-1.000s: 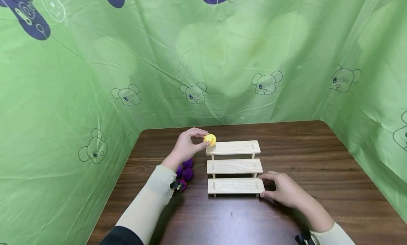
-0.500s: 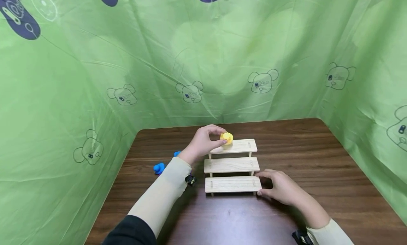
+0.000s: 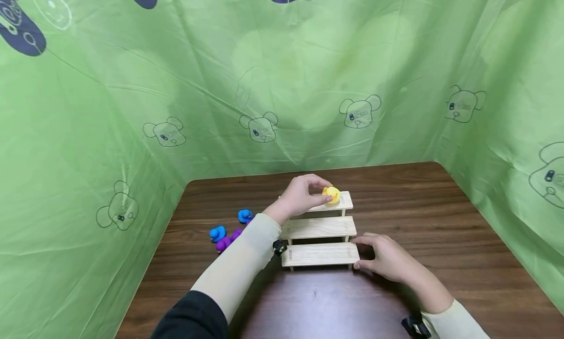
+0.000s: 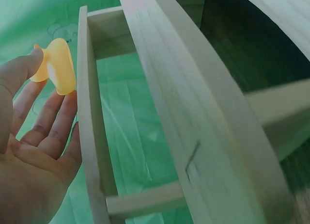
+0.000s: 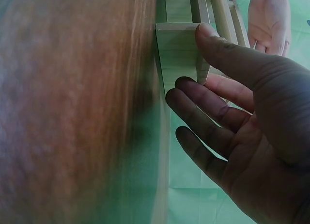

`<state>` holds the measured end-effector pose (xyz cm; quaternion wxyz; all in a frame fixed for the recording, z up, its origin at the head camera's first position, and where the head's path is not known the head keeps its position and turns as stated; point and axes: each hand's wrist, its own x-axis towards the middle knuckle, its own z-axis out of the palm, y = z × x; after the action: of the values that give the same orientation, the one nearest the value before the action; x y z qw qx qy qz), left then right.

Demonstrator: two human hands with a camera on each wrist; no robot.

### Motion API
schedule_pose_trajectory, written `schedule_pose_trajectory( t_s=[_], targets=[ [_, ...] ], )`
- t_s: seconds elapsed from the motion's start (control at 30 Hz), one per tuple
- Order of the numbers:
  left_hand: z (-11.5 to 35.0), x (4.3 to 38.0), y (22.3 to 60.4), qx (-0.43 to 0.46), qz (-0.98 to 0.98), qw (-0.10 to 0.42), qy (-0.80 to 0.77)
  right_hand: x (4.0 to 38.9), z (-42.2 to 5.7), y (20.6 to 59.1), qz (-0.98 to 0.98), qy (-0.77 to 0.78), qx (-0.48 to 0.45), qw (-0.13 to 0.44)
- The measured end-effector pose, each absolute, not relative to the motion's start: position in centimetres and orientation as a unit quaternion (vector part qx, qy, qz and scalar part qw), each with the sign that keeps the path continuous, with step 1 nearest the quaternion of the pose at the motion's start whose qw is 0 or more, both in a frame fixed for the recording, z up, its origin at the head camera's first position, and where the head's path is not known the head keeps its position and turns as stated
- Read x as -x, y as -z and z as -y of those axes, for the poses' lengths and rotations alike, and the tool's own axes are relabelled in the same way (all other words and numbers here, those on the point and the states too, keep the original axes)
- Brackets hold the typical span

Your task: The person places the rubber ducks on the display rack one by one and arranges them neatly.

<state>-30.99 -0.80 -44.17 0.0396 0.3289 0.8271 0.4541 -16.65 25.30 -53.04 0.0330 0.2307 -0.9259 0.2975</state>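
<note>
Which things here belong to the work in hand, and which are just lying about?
In the job: yellow duck, pinched by the left hand; wooden rack, held by the right hand.

Lying about, perhaps for later: blue toys; purple toys.

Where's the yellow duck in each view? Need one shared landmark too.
Head: duck just right of and below centre, in the left hand.
Left wrist: upper left, between thumb and fingers.
Right wrist: not visible; only part of the left hand, top right.
Shared landmark: wooden rack.
</note>
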Motion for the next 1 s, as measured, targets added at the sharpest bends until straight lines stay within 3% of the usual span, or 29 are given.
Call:
schedule_pose_trajectory(
  t_s=[1.0],
  targets=[
    [-1.2,30.8,44.8,-0.330,-0.831,0.065,-0.443,16.6,-25.3,53.0,0.925,-0.300,-0.231,0.027]
  ],
)
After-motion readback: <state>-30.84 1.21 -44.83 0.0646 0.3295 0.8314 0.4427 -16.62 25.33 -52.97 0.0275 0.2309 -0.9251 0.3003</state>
